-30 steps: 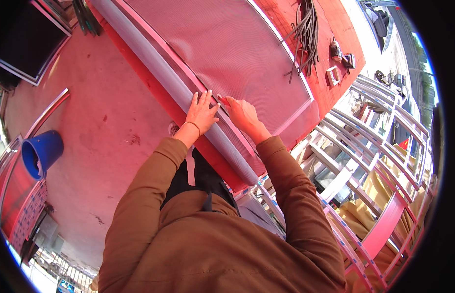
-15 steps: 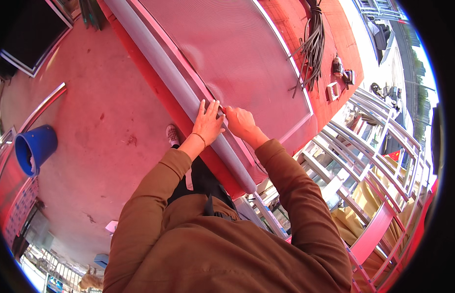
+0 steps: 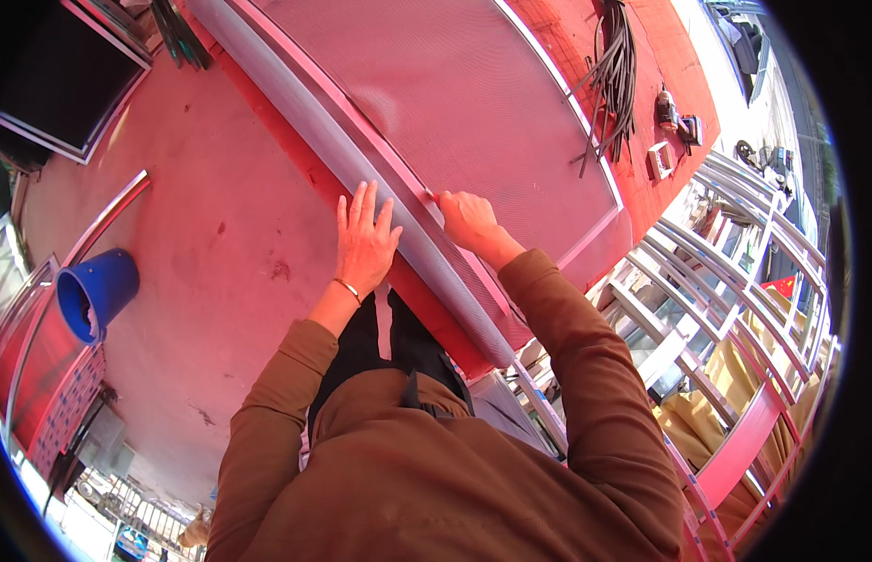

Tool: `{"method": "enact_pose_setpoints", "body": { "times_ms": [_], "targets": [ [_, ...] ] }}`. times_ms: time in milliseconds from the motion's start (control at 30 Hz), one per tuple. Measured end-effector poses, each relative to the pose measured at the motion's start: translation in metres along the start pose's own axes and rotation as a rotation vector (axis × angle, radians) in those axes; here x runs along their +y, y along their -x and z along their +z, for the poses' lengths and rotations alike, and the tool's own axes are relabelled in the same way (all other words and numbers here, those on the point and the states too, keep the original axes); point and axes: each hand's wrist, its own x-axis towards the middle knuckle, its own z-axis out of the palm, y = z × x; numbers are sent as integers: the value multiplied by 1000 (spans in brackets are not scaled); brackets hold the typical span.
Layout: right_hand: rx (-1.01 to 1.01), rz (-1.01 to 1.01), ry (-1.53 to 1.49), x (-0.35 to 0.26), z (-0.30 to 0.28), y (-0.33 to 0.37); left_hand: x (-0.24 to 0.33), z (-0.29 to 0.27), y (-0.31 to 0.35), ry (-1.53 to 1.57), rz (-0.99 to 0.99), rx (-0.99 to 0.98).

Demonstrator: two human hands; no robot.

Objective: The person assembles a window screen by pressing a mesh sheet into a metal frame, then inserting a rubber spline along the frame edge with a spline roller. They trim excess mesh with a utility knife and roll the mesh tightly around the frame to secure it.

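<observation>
left hand now lying flat, fingers spread, on the grey mesh roll, no longer curled beside the right; right hand closing on a small tool at the screen frame edge, exact grip unclear; roll's long axis running diagonally up-left, under the left palm; mesh fine, frame metal.

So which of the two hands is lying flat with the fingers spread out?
The left hand, the one with a thin bracelet at the wrist. It lies open on the grey mesh roll, while the right hand is curled, pinching at the screen frame's edge.
</observation>
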Motion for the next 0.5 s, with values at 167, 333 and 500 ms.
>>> {"method": "enact_pose_setpoints", "body": {
  "times_ms": [167, 333, 500],
  "targets": [
    [-158, 153, 14, 49, 28, 150, -15, -18, 32, -2, -30, -40],
    [-90, 170, -12, 31, 21, 117, -17, -25, 41, 3, -51, -65],
    [106, 151, -157, -26, -8, -17, -44, -34, -12, -39, 42, -69]
  ]
}}
